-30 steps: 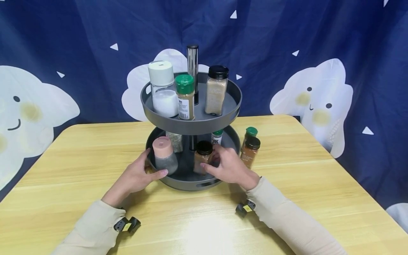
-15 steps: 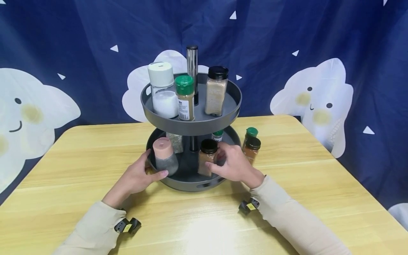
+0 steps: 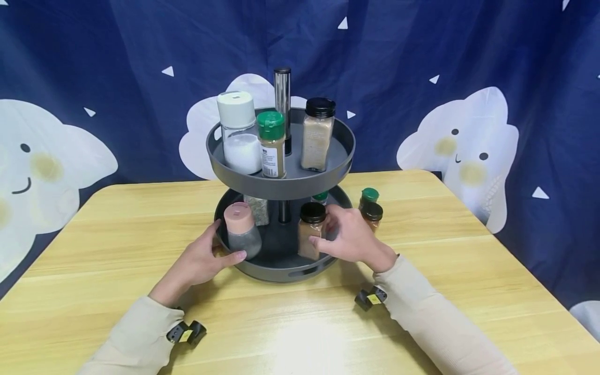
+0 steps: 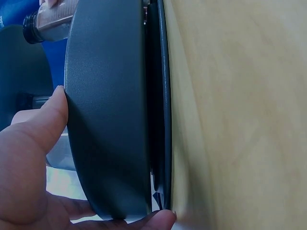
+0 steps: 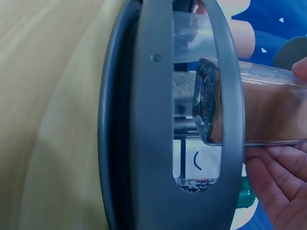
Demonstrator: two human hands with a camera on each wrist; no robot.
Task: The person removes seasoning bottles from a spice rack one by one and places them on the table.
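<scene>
A grey two-tier spice rack (image 3: 276, 179) stands on the table. My left hand (image 3: 201, 260) grips the rim of its lower tray (image 3: 267, 272) at the front left; in the left wrist view the thumb is on the top edge and the fingers reach under the side. My right hand (image 3: 351, 237) holds a square spice jar (image 3: 308, 242) of brown powder with a black lid, upright inside the tray's front right. The right wrist view shows the jar's glass base (image 5: 206, 103) behind the handle slot. Beside my left thumb stands a pink-capped shaker (image 3: 244, 234).
On the upper tray stand a white-capped shaker (image 3: 239, 140), a green-capped bottle (image 3: 272, 146) and a black-lidded jar (image 3: 319, 135). Further back below are a herb jar (image 3: 257, 208) and a green-capped bottle (image 3: 321, 197). Two more bottles, one green-capped (image 3: 369, 195), stand right of the rack.
My right hand has carried the black-lidded jar rightward along the lower tray, away from the centre post. The left hand has stayed on the rim.
</scene>
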